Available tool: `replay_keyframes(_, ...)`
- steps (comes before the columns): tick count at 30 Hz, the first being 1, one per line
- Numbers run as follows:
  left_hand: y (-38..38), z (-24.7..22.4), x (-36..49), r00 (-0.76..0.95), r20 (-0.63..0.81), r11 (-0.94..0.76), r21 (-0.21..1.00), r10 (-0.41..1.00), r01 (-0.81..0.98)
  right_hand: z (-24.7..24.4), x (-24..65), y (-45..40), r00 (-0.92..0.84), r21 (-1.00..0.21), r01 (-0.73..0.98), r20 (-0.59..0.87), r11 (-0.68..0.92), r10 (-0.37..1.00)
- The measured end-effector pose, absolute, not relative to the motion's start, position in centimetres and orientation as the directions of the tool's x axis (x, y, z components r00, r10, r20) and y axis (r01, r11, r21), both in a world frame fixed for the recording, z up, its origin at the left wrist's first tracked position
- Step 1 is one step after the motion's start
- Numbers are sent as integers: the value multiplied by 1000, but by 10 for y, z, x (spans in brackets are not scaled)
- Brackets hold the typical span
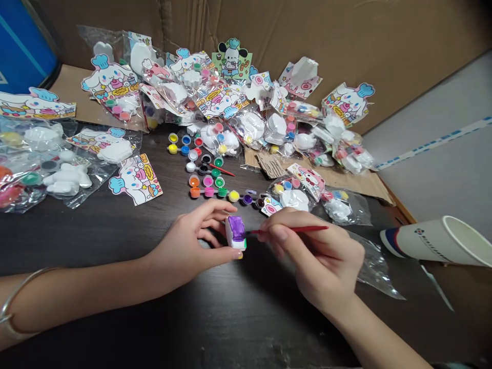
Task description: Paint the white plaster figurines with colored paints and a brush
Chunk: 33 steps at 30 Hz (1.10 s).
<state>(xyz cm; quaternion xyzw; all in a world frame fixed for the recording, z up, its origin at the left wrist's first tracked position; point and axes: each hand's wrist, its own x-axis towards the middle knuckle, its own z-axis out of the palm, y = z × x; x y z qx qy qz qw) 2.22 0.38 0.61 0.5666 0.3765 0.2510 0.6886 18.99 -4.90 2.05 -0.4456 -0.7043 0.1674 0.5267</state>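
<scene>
Over the middle of the worktop [161, 323], the left hand [192, 241] grasps a small white block [236, 246], its thumb along the near end and its other fingers curled about the far side; whether the block also rests on the surface cannot be told. The block's upper face is coated purple, and a bit of green shows low on its right side. The right hand [323, 251] pinches a red-handled brush [303, 229] between thumb and fingers, the dark tip meeting the right side of the purple face. A bracelet [13, 302] circles the left forearm. Just beyond the hands, toward the far edge, small paint pots [195, 192] stand with lids flipped back, holding yellow, blue, red, white, black, green, orange, pink and purple among others; a second brush [225, 170] lies beside the green one. Clear packets [226, 102] of white figures and printed cards crowd the far edge before a cardboard panel [261, 31], and more packets [69, 177] lie along the left edge, near a loose printed card [140, 180]. A paper cup [426, 238] sits by the right edge, and a crumpled plastic bag [378, 266] lies between it and the right hand.
</scene>
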Motion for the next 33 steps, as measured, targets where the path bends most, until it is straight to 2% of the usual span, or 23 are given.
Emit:
replay_keyframes(3, 3, 5, 22, 584, -231, 212, 972, 779, 103, 21, 190, -49, 37, -719, 454, 606, 527, 794)
replay_keyframes(8, 3, 4, 22, 582, -214, 184, 977, 785, 111, 23, 190, -48, -101, -729, 401, 568, 556, 817)
replay_keyframes(13, 3, 3, 21, 582, -181, 135, 983, 793, 122, 22, 191, -49, 40, -740, 470, 563, 482, 825)
replay_keyframes(18, 1, 3, 21, 594, -150, 103, 988, 790, 112, 21, 192, -49, -48, -742, 438, 545, 508, 837)
replay_keyframes(23, 1, 3, 21, 589, -158, 111, 987, 793, 116, 21, 193, -49, 1, -722, 450, 589, 526, 808)
replay_keyframes(33, 1, 2, 20, 593, -146, 95, 989, 792, 117, 21, 192, -49, 24, -768, 449, 520, 456, 854)
